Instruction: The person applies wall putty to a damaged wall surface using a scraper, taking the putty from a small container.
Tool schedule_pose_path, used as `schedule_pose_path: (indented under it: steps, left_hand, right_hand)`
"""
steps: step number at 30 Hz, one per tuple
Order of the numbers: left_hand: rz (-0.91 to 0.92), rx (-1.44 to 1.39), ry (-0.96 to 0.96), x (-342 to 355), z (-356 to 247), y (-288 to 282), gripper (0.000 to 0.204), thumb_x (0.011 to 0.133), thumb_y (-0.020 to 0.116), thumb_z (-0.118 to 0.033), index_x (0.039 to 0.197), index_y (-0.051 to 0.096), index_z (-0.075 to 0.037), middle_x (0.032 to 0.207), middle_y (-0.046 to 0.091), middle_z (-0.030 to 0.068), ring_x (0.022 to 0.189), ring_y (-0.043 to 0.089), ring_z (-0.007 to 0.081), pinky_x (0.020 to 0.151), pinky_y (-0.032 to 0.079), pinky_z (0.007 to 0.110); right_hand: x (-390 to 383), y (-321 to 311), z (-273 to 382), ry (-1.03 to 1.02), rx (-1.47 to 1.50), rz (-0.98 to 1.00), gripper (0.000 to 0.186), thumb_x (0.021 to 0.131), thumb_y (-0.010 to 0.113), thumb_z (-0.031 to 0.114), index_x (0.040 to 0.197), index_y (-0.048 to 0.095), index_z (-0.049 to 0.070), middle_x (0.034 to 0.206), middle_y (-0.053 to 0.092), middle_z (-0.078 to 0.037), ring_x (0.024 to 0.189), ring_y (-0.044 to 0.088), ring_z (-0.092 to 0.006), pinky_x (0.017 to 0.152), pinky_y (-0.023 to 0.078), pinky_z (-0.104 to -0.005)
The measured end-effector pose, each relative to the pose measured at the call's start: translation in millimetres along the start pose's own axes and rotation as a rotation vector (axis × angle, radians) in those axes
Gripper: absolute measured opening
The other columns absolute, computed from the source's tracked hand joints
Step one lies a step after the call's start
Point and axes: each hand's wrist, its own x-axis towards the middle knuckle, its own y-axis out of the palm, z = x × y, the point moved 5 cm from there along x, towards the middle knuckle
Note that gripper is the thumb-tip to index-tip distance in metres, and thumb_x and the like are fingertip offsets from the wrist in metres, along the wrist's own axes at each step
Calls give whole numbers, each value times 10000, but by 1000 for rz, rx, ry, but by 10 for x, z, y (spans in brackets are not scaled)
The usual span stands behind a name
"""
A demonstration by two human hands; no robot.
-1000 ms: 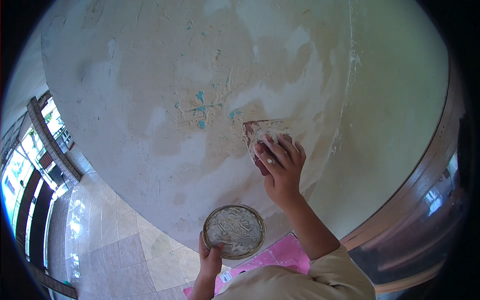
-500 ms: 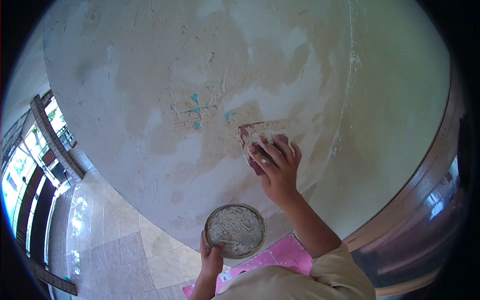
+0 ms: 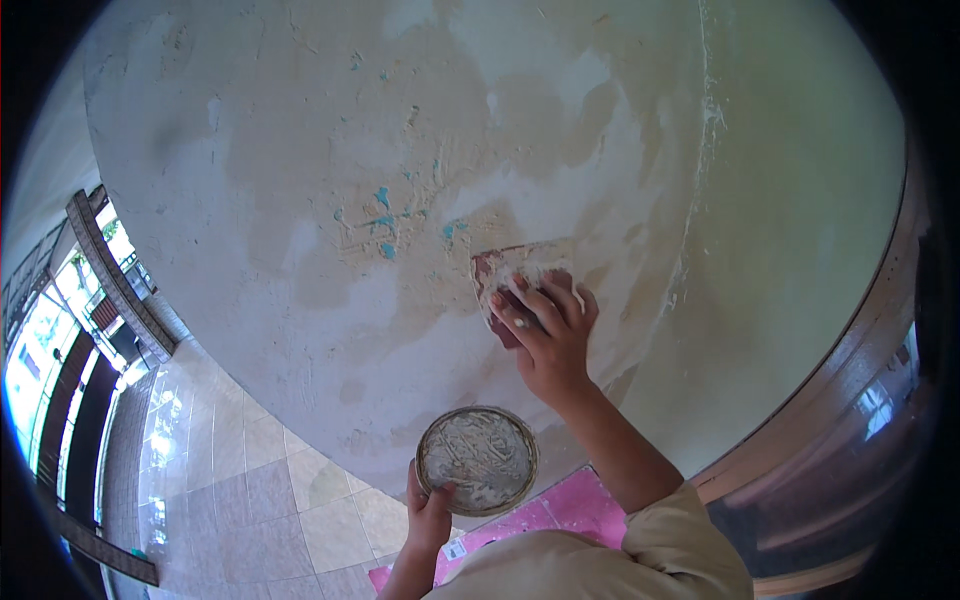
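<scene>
1. The scraper (image 3: 515, 275), a flat reddish blade smeared with pale filler, lay flat against the wall (image 3: 300, 150), just right of the cluster of blue-green paint flecks (image 3: 385, 225) that we take as our landmark.
2. Our right hand (image 3: 548, 335) pressed on it from below, fingers (image 3: 520, 310) spread apart and laid over the lower half of the blade, pinning it to the plaster rather than curling round a handle; we could not tell how the thumb sat.
3. Compared with a second before, the blade had moved only slightly relative to those flecks, and the hand kept the same spread pressing pose. We judged that we were in the middle of a short smoothing stroke on one patch, not starting a new one.
4. The wet, darker filler (image 3: 560, 130) spread above and to the right of the flecks, which suggested the patching was well under way there, while the flecks themselves were not yet covered.
5. Below the flecks, our left hand (image 3: 430, 515) gripped the lower rim of a round pan (image 3: 477, 460) caked with grey filler, fingers closed on it, held as steadily as a second before.
6. Further down lay a pink sheet (image 3: 560, 510), and left of it a tiled floor (image 3: 260, 490).
</scene>
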Motion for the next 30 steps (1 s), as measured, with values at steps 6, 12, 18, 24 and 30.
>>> schedule_pose_path:
  steps: [6,12,18,24,30]
  left_hand:
    - [16,2,-23,31,-11,15,500,797,478,69,1285,414,-14,1158,545,75,1081,497,152,961,386,307]
    - [17,0,-29,38,-29,-6,485,801,479,63,1276,423,-16,1158,544,72,1077,496,151,956,387,303]
    - [42,9,-34,34,-33,12,501,797,481,63,1287,420,-20,1161,541,73,1078,490,154,952,385,301]
    - [43,9,-46,25,11,-24,490,797,482,60,1277,427,-24,1175,535,71,1098,483,154,959,380,302]
    - [19,34,-56,22,18,-35,486,792,478,62,1268,432,-24,1159,544,71,1098,486,152,968,376,305]
  right_hand:
    - [20,21,2,6,15,0,475,777,592,68,1195,640,288,1276,556,45,1179,461,-220,1027,203,-526]
    - [35,-14,44,-10,1,23,458,750,582,67,1158,666,258,1247,559,11,1162,456,-246,1017,223,-526]
    - [26,-37,95,-42,4,-5,438,738,568,75,1134,683,222,1176,570,-22,1173,437,-271,1010,231,-523]
    - [-3,-80,140,3,10,10,443,760,611,94,1147,661,305,1263,550,53,1165,451,-219,1022,209,-531]
    - [-36,-6,126,-5,-3,-4,453,758,617,91,1154,658,309,1261,550,59,1164,450,-209,1015,207,-528]
